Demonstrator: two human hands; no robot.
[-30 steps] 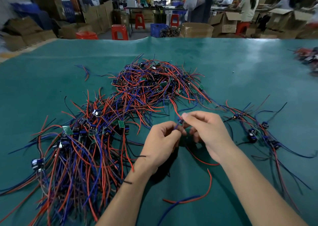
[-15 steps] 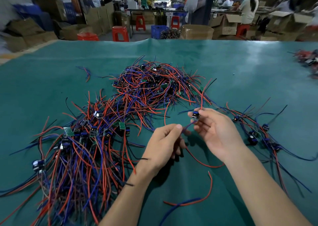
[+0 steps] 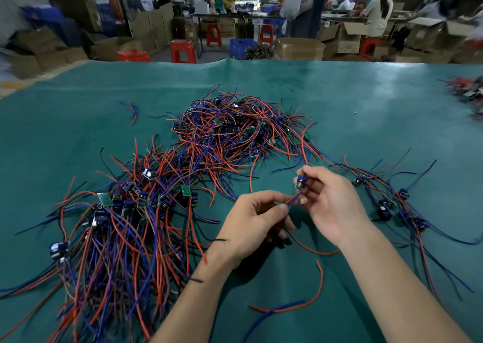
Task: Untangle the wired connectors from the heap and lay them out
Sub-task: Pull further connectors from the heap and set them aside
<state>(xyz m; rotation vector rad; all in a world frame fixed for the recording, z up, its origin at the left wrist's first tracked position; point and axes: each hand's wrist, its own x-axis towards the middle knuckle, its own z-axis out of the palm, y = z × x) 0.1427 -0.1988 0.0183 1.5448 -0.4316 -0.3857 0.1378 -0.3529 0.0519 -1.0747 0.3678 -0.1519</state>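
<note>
Over the middle of the table, head view: your right hand (image 3: 332, 204) has lifted the small blue connector module with its green board (image 3: 300, 182) up and toward the far heap; a second ago it sat low between both hands. Your thumb and fingers are pinched on it. Your left hand (image 3: 254, 218) has stayed low, thumb and forefinger clamped on that module's red and blue leads (image 3: 292, 201), so the leads now run taut between the two hands. A red wire (image 3: 304, 149) from the top of the module still arcs back toward the tangled heap of red, blue and black wires (image 3: 235, 133). I'd judge this piece nearly free, not fully.

Laid-out row of blue modules with trailing wires (image 3: 386, 206) is on your right, just past the right hand. A bigger spread of wired boards (image 3: 117, 212) is on your left. One loose red-and-blue wire pair (image 3: 295, 306) lies near you, between your forearms.

Surface: teal vinyl table cover (image 3: 366, 102), slightly glossy, rippled at the far edge. Another blurred wire bundle (image 3: 467, 91) sits at the far right edge.

Room: workshop floor, cardboard cartons (image 3: 300, 48), red plastic stools (image 3: 183, 51), a blue crate (image 3: 241, 46), people at far benches.
</note>
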